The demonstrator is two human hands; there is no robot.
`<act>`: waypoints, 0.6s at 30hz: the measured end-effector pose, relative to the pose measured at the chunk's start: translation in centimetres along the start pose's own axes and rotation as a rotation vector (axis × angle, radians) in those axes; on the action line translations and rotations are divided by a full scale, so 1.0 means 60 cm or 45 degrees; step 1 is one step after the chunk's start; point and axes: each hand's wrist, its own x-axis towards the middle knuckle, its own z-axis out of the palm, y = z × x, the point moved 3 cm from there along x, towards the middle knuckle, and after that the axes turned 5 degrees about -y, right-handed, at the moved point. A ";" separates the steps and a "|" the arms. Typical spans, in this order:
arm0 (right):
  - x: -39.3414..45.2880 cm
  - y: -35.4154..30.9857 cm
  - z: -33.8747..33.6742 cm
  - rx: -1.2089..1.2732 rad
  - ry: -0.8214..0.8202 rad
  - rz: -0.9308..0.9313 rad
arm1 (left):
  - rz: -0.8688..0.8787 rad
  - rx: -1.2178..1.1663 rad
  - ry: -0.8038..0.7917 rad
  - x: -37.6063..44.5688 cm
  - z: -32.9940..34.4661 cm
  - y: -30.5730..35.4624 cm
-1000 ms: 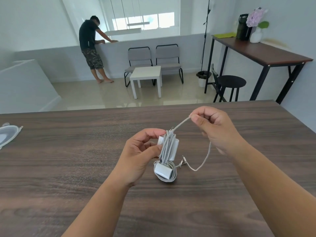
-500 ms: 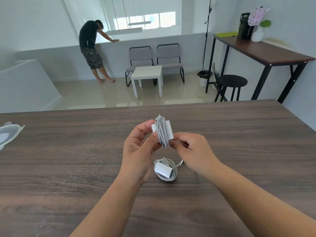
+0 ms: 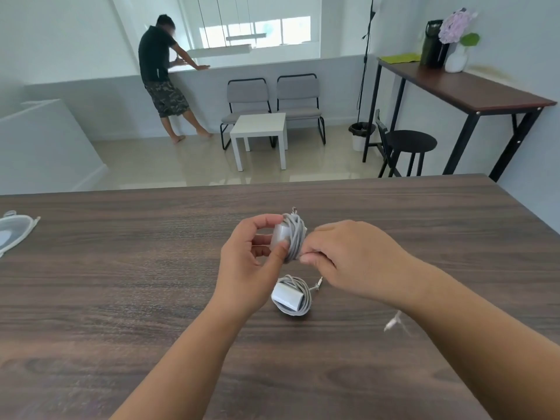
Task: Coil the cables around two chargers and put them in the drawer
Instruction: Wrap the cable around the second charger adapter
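Charger (image 3: 280, 234) pinched by left hand (image 3: 248, 268) | right hand (image 3: 348, 256) fingers grip its cable (image 3: 295, 234) | second charger (image 3: 291, 295) on table (image 3: 121, 283)

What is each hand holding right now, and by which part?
Left hand pinches the white charger by its body. Right hand pinches the cable wound around it, at the lower right.

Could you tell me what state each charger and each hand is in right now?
Held charger: lifted off the table, cable coiled around it.
Second charger: lying on the table, cable coiled.
Left hand: gripping the held charger.
Right hand: fingers pinching the cable at the coil.
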 end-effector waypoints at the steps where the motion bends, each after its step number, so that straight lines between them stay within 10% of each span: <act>1: 0.001 -0.001 -0.008 -0.018 -0.040 -0.017 | 0.004 0.045 -0.032 -0.002 0.000 -0.003; 18: 0.044 0.087 -0.016 0.890 -0.021 0.009 | 0.239 -0.077 -0.425 -0.019 -0.006 0.019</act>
